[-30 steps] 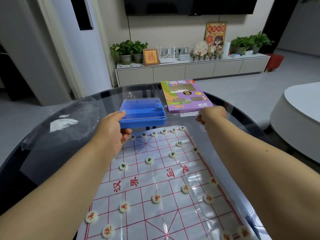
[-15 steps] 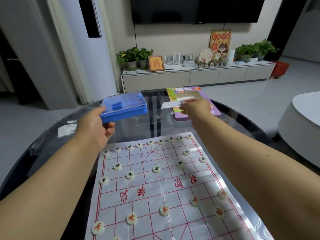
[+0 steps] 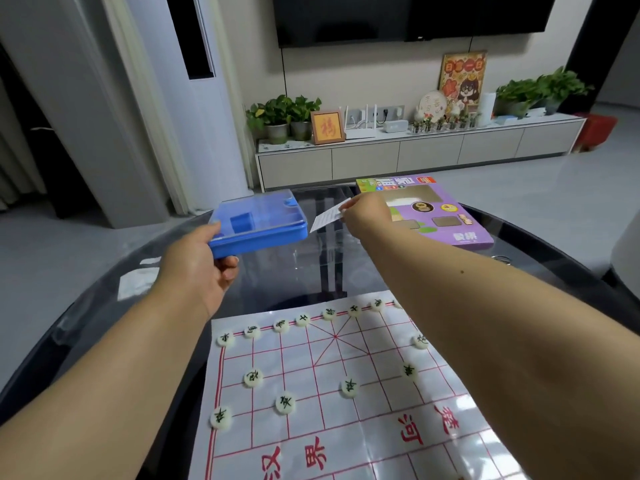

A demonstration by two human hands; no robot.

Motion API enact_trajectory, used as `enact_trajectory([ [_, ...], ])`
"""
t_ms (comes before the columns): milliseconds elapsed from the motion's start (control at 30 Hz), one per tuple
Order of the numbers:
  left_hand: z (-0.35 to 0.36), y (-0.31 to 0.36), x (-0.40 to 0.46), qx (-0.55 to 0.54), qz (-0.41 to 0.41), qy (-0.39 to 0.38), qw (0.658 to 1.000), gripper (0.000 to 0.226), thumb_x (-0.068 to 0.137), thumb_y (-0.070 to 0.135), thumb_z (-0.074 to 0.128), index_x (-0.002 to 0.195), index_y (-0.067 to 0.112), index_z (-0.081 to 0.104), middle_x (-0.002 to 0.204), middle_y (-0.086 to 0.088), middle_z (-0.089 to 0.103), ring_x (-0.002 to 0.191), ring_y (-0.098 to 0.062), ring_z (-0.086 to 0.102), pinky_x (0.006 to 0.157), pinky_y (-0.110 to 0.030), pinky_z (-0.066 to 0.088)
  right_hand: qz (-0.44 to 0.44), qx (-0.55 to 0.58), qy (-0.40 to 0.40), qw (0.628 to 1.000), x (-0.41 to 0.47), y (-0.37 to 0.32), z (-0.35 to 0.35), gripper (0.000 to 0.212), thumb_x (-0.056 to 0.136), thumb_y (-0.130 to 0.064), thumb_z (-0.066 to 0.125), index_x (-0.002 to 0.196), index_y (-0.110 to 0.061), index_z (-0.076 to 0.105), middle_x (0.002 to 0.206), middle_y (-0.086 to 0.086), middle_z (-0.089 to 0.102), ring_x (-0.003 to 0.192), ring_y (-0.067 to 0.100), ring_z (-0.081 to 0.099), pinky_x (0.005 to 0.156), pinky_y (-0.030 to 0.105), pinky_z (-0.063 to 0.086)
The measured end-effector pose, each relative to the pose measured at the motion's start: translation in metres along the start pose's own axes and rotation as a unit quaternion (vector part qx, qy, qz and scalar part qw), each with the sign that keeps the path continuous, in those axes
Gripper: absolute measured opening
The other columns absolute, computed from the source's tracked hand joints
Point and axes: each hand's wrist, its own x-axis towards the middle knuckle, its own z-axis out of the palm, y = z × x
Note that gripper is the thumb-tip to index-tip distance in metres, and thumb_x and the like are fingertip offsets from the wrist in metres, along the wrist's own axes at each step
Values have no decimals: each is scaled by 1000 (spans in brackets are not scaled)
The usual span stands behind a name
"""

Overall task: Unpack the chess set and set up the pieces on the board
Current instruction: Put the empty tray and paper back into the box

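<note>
A white paper board (image 3: 346, 403) with a red grid lies on the dark glass table (image 3: 104, 306). Several round white chess pieces (image 3: 349, 388) with black characters stand along its far rows. My left hand (image 3: 197, 271) grips the near corner of a blue plastic case (image 3: 258, 225) with a clear lid, held above the table. Farther right, my right hand (image 3: 365, 213) pinches a small white paper slip (image 3: 327, 220) in the air, just in front of the purple game box (image 3: 436, 216).
The purple box lies at the table's far right edge. Beyond the table stand a low white TV cabinet (image 3: 415, 157) with potted plants (image 3: 282, 116) and a wall-mounted TV (image 3: 381, 15). A white rounded seat (image 3: 627, 247) is at the right edge.
My left hand has lifted the blue case up and to the left, off the table. My right hand has picked up the white slip from beside the purple box.
</note>
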Motion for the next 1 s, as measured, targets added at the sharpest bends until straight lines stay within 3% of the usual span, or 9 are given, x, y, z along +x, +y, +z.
enact_trajectory([
  [133,1,-6,7,5,5,-14,1000,8,94,20,51,90,14,54,63,-2,46,37,-10,40,35,-16,26,-12,-92,-33,995,6,1,13,32,90,-16,48,118,-15,64,120,10,62,113,29,57,93,35,47],
  [267,3,-8,14,9,8,-16,1000,8,94,20,51,90,15,56,67,-2,48,39,-10,41,35,-17,27,-36,-210,-34,976,6,1,17,45,87,-13,44,128,-23,56,133,6,51,125,27,43,99,31,35],
  [367,8,-9,18,11,13,-12,1000,9,95,22,51,91,16,56,67,-2,50,39,-10,41,35,-17,29,-53,-234,-63,969,-1,3,15,37,90,-15,42,122,-10,59,126,13,56,117,32,50,94,37,42],
  [433,14,-10,22,16,23,-14,1000,10,97,23,50,89,18,54,67,-2,51,38,-9,42,35,-16,30,-71,-210,-70,973,-8,6,14,33,91,-13,41,118,-5,59,120,16,59,109,34,55,89,38,47],
  [600,33,-13,33,47,41,-13,998,12,98,23,47,88,21,53,71,-3,53,43,-10,43,36,-15,34,-60,-63,-55,995,-21,13,16,46,88,-14,38,134,-10,38,120,16,56,103,32,55,83,39,48],
  [700,42,-18,44,74,49,-3,996,13,98,26,47,103,20,57,75,-4,56,45,-11,46,37,-16,38,-43,16,-63,997,-28,11,19,46,88,-19,36,134,-12,34,115,15,59,100,30,57,82,43,52],
  [833,49,-28,59,104,49,10,993,24,99,30,46,117,17,56,80,-6,59,45,-11,50,37,-16,40,-50,90,6,995,-33,10,17,43,90,-16,39,132,-13,37,108,10,55,86,25,52,55,28,38],
  [900,53,-33,66,121,42,8,992,30,100,29,46,123,13,54,86,-10,60,47,-13,53,37,-17,42,-66,57,38,995,-36,13,15,43,91,-17,39,134,-13,36,115,12,56,92,27,52,63,30,39],
  [1000,60,-40,70,134,25,-7,991,37,101,29,43,133,12,49,95,-15,61,54,-16,57,40,-20,46,-60,23,0,998,-40,19,16,46,94,-20,35,140,-13,30,120,13,54,92,25,50,74,35,42],
])
